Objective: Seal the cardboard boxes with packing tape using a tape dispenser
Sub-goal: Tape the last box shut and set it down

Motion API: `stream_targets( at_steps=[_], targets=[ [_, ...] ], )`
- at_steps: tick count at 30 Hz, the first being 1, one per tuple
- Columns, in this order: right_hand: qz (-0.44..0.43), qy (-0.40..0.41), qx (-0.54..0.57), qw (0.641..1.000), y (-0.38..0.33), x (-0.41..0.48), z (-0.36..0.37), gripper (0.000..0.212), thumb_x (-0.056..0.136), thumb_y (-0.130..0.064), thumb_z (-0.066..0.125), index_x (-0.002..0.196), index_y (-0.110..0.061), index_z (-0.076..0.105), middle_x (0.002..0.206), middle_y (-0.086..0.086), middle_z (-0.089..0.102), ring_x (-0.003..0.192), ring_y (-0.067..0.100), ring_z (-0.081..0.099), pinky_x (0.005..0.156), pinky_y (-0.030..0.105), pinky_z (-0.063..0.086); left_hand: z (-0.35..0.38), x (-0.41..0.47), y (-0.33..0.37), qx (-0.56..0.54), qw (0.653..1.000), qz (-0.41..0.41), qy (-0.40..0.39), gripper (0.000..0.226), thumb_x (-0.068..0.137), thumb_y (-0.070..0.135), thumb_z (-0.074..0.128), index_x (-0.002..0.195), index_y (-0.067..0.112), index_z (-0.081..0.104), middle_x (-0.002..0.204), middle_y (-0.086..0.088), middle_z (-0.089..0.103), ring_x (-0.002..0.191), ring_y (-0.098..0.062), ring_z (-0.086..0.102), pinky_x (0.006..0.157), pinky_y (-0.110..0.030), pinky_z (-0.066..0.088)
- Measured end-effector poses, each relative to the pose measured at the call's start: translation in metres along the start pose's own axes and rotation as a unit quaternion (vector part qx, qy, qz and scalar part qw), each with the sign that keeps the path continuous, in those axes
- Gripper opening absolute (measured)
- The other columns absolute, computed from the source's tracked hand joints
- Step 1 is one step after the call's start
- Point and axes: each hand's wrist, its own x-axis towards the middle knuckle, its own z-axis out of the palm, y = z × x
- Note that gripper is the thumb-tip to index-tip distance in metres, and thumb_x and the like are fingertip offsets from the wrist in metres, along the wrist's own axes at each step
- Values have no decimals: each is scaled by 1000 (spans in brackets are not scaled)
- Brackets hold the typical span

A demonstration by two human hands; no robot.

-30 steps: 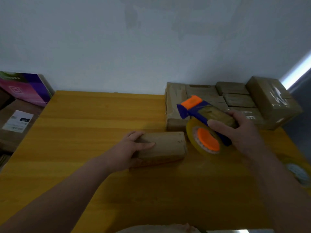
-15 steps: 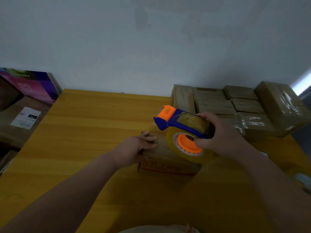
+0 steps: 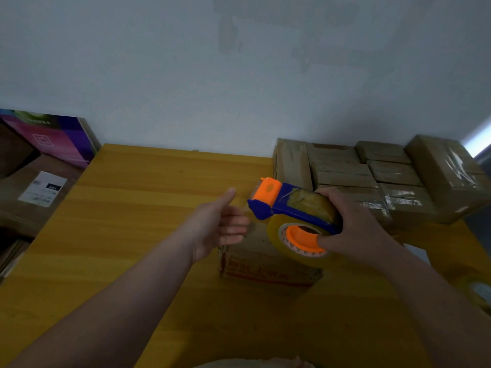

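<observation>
A plain pale wall rises behind a yellow wooden worktop (image 3: 119,235). Off its far left edge lie a pink and purple printed carton (image 3: 53,139) and a brown carton with a white label (image 3: 42,189).

Next comes the left hand (image 3: 220,227), spread wide and holding nothing, with thumb up, palm facing right and fingers straight. It hangs at the left end of the cardboard box (image 3: 265,264); whether its fingertips touch the board cannot be told. The box lies on the worktop in the middle of the scene, its near side bearing red print, and its top is largely hidden by the tool above it.

The tape dispenser (image 3: 289,208), blue with an orange nose and orange core, carries a roll of yellowish clear tape. It sits over the right part of the box with its nose pointing left and far. The right hand (image 3: 356,227) holds it, fingers curled over the roll and thumb at the core.

At the far right, a group of taped boxes (image 3: 385,176) stands against the wall. A spare tape roll (image 3: 481,296) shows at the near right edge.

The step in hand looks like lining up the dispenser to start a strip. The next move likely calls for the left hand to settle on the box and steady it. The right hand would then lower the nose to the box top, press the tape end down, and draw along the seam.
</observation>
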Motion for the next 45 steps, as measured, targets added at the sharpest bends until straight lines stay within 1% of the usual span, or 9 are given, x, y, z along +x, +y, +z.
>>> stream_targets(
  at_steps=[2,5,9,18,24,30,35,39,45],
  targets=[
    [-5,-7,3,1000,-2,-1,0,73,69,-10,80,117,-47,39,107,-17,52,87,-1,58,65,10,50,6,-1,3,-16,999,-22,-28,36,91,42,56,89,8,66,71,-5,69,60,-12,66,50,-23,53],
    [-22,-18,-13,1000,-6,-2,0,78,69,-12,80,119,-53,36,110,-21,50,91,-4,56,66,9,49,7,0,2,-43,999,-9,-26,11,90,10,58,82,6,65,55,-1,63,46,-7,59,48,-20,52],
    [-57,-40,-33,997,-13,-2,-1,85,70,-11,80,124,-58,33,114,-26,46,96,-5,55,69,8,48,1,1,-4,-40,999,8,-11,13,89,-3,54,82,5,59,50,0,57,42,-6,52,43,-19,47],
    [-87,-126,-94,984,-24,6,-9,84,69,-39,80,138,-52,34,106,-23,52,86,-12,56,66,4,43,-5,1,-18,27,996,49,67,18,93,1,54,76,8,57,54,-1,56,41,-5,49,40,-16,44],
    [-93,-153,-92,979,-33,8,-8,82,57,-73,57,132,-58,27,104,-31,51,90,-15,55,67,2,42,-8,0,-20,24,992,67,106,21,93,2,55,73,8,55,55,-1,57,42,-5,52,46,-19,48],
    [-78,-161,-178,968,-20,13,-28,78,69,-44,74,132,-59,30,97,-28,52,83,-15,53,60,7,43,-28,3,-24,10,986,63,153,14,92,4,58,79,7,56,66,-6,55,55,-11,48,55,-26,53],
    [-69,-159,-244,954,-21,16,-17,84,61,-59,54,141,-54,29,90,-27,43,72,-6,46,63,16,34,-27,11,-40,-21,981,76,177,19,91,9,62,74,6,53,63,-6,52,56,-12,47,58,-28,58],
    [-74,-157,-277,945,-27,21,-9,80,71,-55,62,143,-53,27,103,-19,46,78,-2,41,66,21,38,-26,15,-49,-43,976,84,195,24,93,11,60,72,7,49,62,-6,47,56,-12,43,53,-23,57],
    [-80,-157,-295,939,-35,26,0,72,79,-51,66,142,-53,31,96,-17,42,76,-1,38,59,17,29,-28,19,-55,-40,974,92,201,22,95,14,56,76,6,47,67,-7,43,58,-13,45,54,-21,56]
  ],
)
